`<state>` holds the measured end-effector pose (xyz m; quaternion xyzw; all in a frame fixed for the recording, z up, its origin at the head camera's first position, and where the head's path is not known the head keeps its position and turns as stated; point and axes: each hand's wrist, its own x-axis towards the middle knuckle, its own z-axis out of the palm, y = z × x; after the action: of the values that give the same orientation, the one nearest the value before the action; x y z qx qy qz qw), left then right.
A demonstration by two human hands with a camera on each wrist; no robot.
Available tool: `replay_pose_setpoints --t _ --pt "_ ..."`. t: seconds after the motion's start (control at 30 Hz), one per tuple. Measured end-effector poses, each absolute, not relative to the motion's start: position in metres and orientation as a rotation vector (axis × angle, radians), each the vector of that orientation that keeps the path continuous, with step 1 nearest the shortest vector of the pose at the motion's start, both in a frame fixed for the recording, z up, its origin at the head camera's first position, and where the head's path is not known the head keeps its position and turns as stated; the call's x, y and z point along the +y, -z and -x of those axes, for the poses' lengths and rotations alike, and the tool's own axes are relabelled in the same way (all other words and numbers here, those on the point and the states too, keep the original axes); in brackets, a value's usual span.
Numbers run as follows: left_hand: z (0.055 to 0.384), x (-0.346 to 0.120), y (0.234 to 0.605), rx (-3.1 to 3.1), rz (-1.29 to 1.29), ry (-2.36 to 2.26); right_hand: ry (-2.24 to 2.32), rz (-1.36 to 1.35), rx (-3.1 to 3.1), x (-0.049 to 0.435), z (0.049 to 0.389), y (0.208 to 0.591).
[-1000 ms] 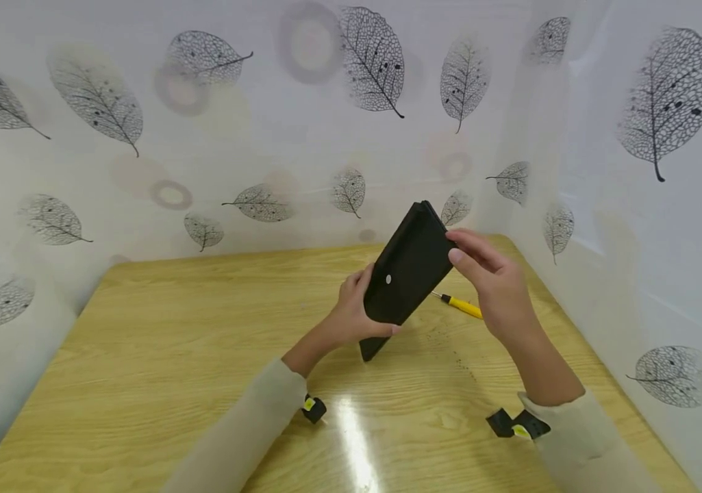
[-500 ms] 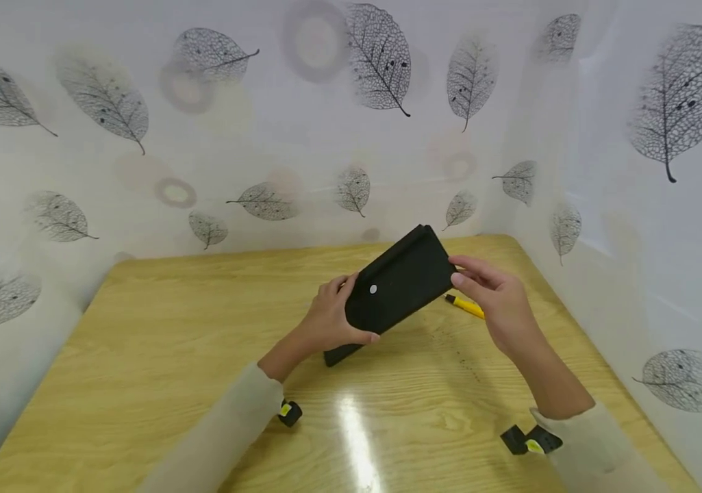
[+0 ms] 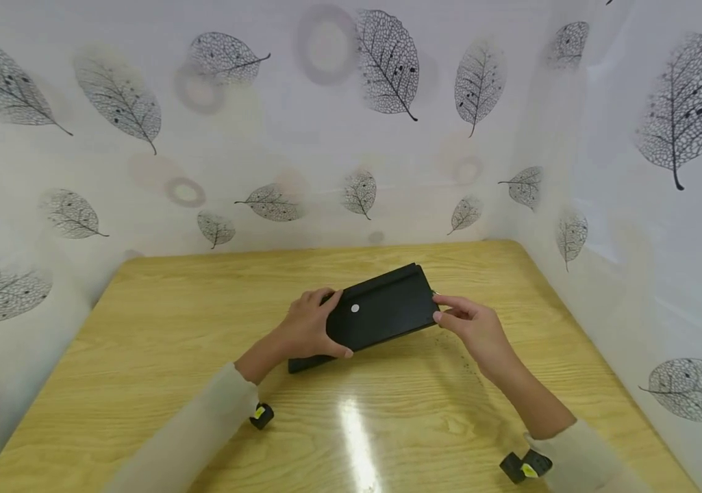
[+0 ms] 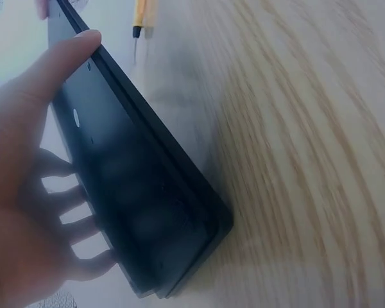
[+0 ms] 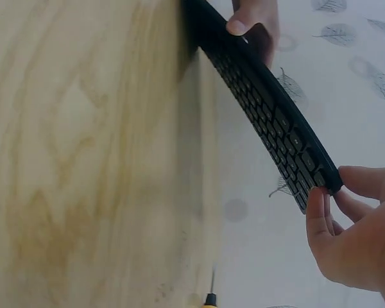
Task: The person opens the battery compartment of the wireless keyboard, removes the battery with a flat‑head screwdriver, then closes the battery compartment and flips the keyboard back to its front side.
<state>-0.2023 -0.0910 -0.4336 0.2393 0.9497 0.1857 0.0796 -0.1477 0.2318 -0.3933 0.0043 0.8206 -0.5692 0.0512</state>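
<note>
A black keyboard (image 3: 381, 311) is held tilted over the table, its plain back with a small white round spot facing up. In the right wrist view its keys (image 5: 279, 135) show on the underside. My left hand (image 3: 304, 329) grips the left part across its width, thumb on the near edge and fingers over the far edge. With thumb and fingers, my right hand (image 3: 477, 335) pinches the right end. The keyboard's lower left corner hangs close over the wood in the left wrist view.
A yellow-handled screwdriver (image 4: 138, 18) with a thin metal shaft lies on the wooden table (image 3: 203, 301), mostly hidden behind the keyboard and right hand in the head view. Small dark specks (image 3: 468, 366) are scattered near the right hand. Leaf-patterned cloth walls (image 3: 301, 137) stand behind and beside the table.
The keyboard has swung from a steep slant toward lying flatter and come lower. My left hand moved left and down with it, and my right hand went down, still pinching the right end.
</note>
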Motion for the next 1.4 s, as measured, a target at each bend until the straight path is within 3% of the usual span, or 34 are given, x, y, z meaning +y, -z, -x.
replay_pose_setpoints --t 0.77,1.4 --pt "0.203 -0.116 0.439 2.779 -0.745 -0.198 1.555 -0.031 2.437 0.206 0.152 0.454" --pt "0.206 -0.123 0.445 2.777 -0.734 -0.188 1.41 -0.021 2.57 0.194 0.148 0.458"
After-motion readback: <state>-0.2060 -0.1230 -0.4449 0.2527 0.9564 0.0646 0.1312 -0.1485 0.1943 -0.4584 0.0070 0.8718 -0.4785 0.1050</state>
